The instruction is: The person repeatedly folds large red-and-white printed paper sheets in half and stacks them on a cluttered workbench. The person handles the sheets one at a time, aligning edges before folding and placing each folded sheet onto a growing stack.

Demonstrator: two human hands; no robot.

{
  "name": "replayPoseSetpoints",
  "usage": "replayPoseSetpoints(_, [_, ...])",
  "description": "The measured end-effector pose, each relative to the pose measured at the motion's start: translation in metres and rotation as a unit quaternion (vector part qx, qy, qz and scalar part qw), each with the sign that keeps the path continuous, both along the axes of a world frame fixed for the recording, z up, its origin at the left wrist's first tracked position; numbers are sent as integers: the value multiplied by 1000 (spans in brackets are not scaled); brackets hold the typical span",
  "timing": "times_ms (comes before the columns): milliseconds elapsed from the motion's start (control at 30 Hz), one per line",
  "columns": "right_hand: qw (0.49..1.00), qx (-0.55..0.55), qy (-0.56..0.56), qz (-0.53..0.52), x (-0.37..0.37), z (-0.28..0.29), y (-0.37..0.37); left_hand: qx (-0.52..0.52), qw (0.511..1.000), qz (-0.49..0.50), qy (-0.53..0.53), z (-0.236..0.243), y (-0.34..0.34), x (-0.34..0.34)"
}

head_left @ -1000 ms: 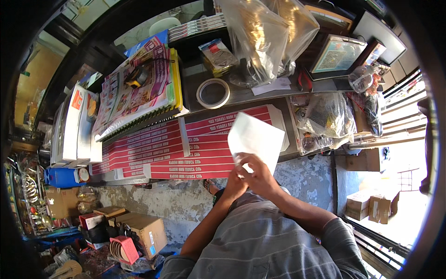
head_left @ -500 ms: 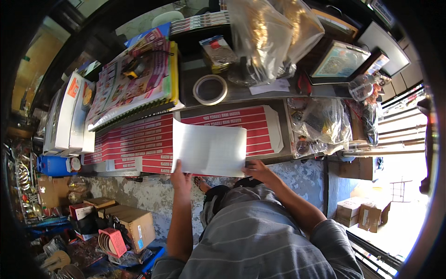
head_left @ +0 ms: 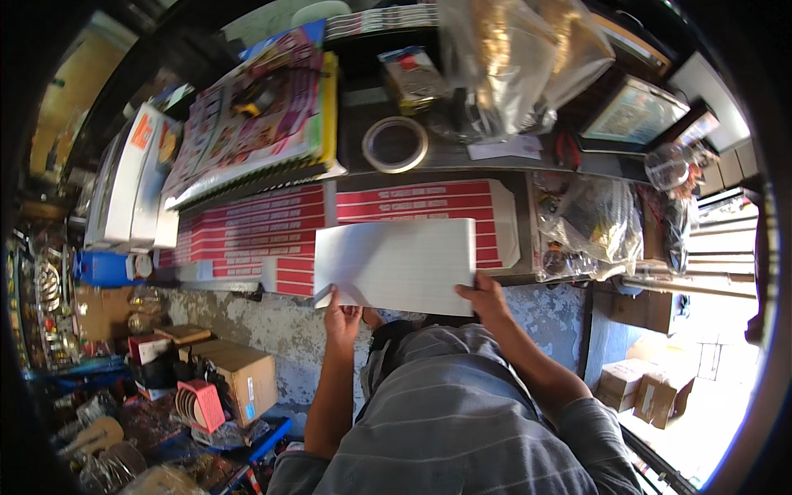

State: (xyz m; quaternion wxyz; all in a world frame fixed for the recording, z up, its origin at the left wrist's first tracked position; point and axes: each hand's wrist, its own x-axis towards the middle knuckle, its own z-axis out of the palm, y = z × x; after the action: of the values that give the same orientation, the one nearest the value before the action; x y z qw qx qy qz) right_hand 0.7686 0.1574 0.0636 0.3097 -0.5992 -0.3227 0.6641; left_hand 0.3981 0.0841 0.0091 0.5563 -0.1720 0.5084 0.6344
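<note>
A white paper sheet [head_left: 394,262] is held level over the red-and-white printed strips [head_left: 412,203] on the lower shelf, hiding part of them. My left hand [head_left: 342,318] grips the sheet's lower left corner, thumb on top and fingers curled below. At its lower right edge, my right hand [head_left: 483,299] pinches it with the thumb showing. The sheet spans between both hands, with faint creases or shading across it.
The upper shelf [head_left: 360,106] carries stacked booklets [head_left: 239,124], a tape roll [head_left: 394,143], clear bags [head_left: 495,66] and frames [head_left: 627,120]. Bagged goods [head_left: 590,227] lie right, white boxes [head_left: 124,181] left. Cardboard boxes [head_left: 235,371] stand low left and others [head_left: 652,388] right.
My hands moved from close together to opposite lower corners, turning the upright sheet sideways. In the last half second the sheet and both hands shifted rightward in view, along with the surroundings.
</note>
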Motion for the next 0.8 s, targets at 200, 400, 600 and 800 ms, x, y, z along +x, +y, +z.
replayPoseSetpoints(200, [1000, -15, -7, -2, 85, 37, -13, 136, 990, -35, 16, -15, -2, 28])
replayPoseSetpoints(400, [986, -78, 128, -78, 115, 37, -17, 89, 994, -56, 18, -9, -1, 50])
replayPoseSetpoints(600, [991, -72, 49, -102, 115, 18, -23, 66, 995, -67, 42, -9, -9, 61])
replayPoseSetpoints(800, [994, -51, 62, -77, 118, 10, -21, 41, 994, -90, 47, -6, -15, 64])
